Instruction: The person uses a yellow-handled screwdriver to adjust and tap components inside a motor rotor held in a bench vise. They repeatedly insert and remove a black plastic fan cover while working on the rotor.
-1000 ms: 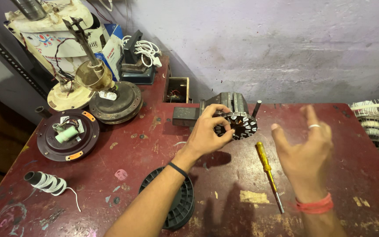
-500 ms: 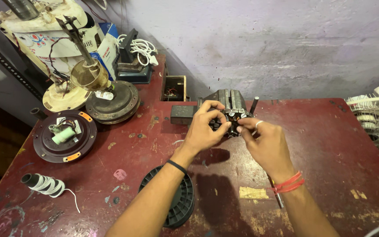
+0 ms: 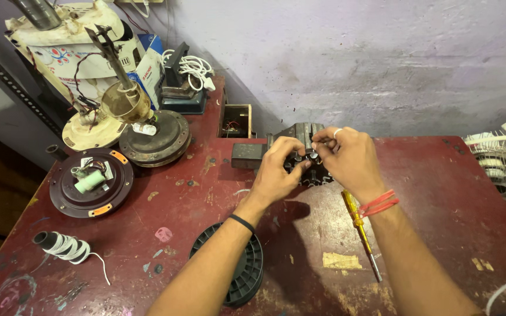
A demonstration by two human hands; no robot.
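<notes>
Both hands, left hand [image 3: 276, 169] and right hand [image 3: 346, 155], were clamped on the motor stator [image 3: 307, 153]; it looked heavy, stiff, best gripped by its core.

A worn red table [image 3: 452, 234] carried everything. Its landmark was a yellow-handled screwdriver [image 3: 359, 231]: a black ribbed disc [image 3: 242, 275] lay left of it, a wire spool [image 3: 61, 244] far left, and a motor stator [image 3: 307, 153] just beyond it.
</notes>
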